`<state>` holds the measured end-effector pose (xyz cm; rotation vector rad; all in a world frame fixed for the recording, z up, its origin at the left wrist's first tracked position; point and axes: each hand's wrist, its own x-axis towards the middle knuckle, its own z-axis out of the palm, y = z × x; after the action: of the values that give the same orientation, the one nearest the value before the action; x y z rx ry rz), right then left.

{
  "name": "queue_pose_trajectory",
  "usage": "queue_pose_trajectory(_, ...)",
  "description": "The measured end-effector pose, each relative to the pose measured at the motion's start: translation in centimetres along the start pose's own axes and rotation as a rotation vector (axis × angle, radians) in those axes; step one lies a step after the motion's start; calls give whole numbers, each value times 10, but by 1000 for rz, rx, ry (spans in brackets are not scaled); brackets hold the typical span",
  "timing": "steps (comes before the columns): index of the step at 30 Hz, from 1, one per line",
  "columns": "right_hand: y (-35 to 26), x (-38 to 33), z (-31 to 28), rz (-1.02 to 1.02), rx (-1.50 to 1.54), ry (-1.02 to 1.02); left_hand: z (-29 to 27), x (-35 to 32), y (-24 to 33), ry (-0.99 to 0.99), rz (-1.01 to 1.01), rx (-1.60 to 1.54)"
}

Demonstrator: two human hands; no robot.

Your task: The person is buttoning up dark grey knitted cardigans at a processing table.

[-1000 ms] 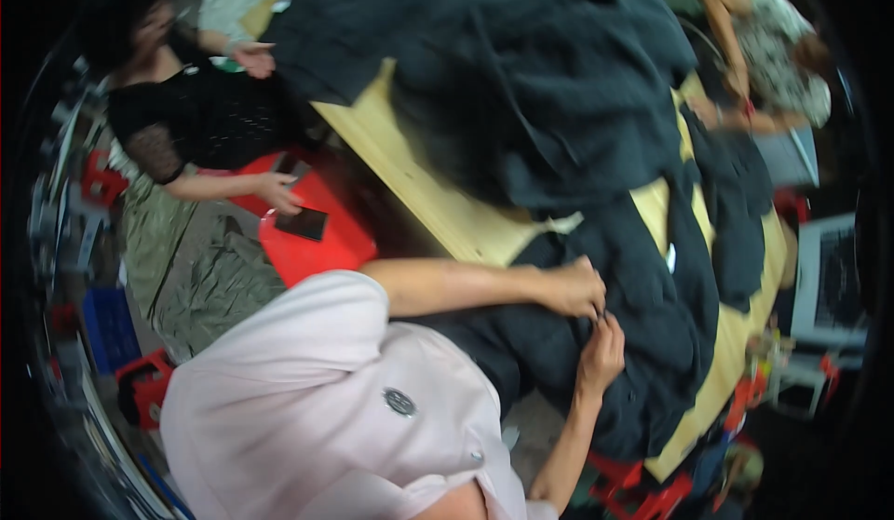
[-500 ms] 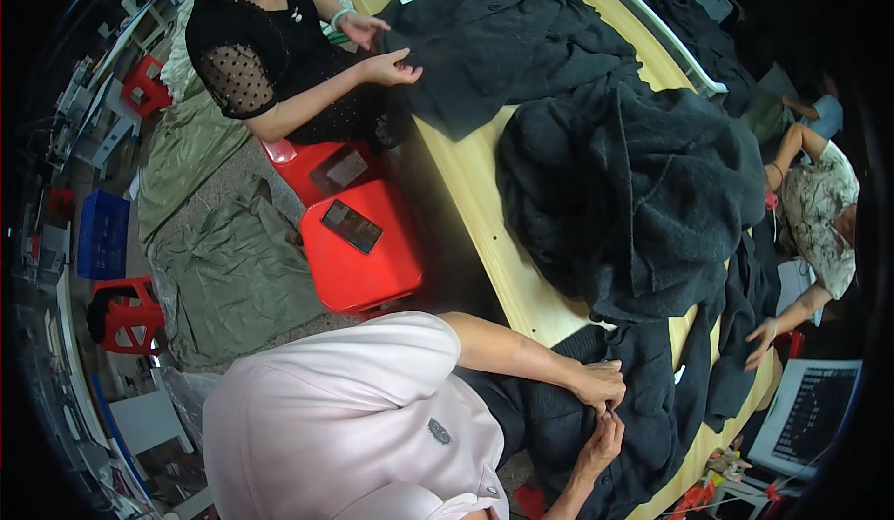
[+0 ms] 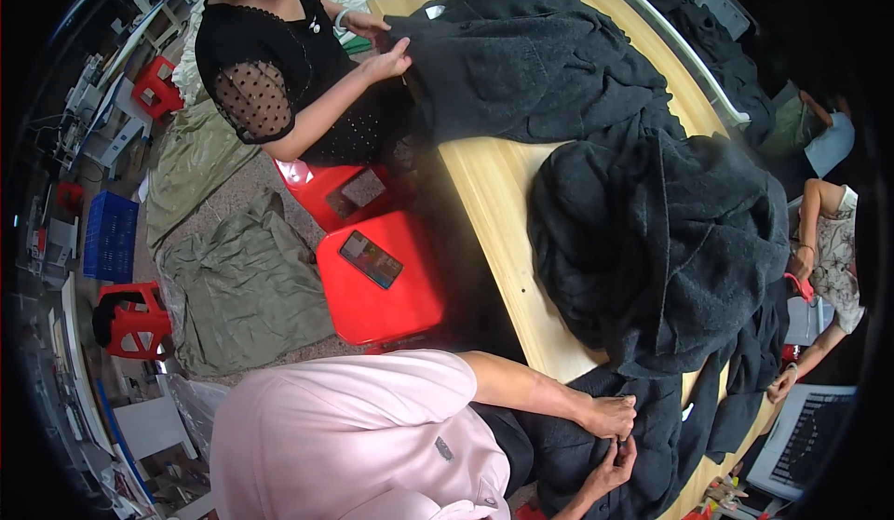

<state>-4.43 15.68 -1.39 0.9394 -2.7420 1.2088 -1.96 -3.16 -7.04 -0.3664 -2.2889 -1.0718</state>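
Observation:
A dark grey knit garment (image 3: 652, 436) lies over the near edge of the table. My left hand (image 3: 612, 418) is closed, its fingertips pinching the fabric. Just below it my right hand (image 3: 610, 469) is closed too, thumb and finger pinching the same spot. The fingertips of both hands meet there, and whatever small part of the garment sits between them is hidden. A big heap of dark knit garments (image 3: 661, 250) rises on the table just beyond my hands.
At the far left a co-worker's hands (image 3: 384, 50) hold the edge of another dark garment (image 3: 521, 68). To the right, another co-worker holds red-handled scissors (image 3: 799, 286). A red stool (image 3: 382, 306) bearing a phone (image 3: 371, 259) stands beside the wooden table (image 3: 484, 203).
The view has shifted, so the scene sits lower and further right. My hands keep their pinch on the garment. The far co-worker's garment has been rearranged; the right co-worker's arms have moved.

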Motion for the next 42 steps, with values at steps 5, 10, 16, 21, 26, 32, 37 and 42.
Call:
queue_pose_trajectory(5, 0, 22, -15, 63, 73, -253, 0, -1, 0, -42, -42, -21)
queue_pose_trajectory(10, -18, 15, -12, -56, -114, -118, 6, 1, 1, 47, -92, 13)
queue_pose_trajectory(16, -22, 8, 12, -161, -158, 27, 14, 2, -3, 139, -143, -71)
queue_pose_trajectory(21, -16, 7, 21, -394, -350, 187, 33, 3, -4, 293, -76, 52)
queue_pose_trajectory(26, -13, -3, 7, -310, -378, 176, 25, -4, -13, 58, 135, 145)
queue_pose_trajectory(32, -11, -26, -4, -284, -430, 205, 11, -4, 0, 53, 267, 360)
queue_pose_trajectory(37, -9, -31, -11, -290, -391, 182, 11, -4, 11, 87, 237, 451)
queue_pose_trajectory(42, 8, -40, -24, -264, -414, 162, 2, -3, 9, 8, 99, 305)
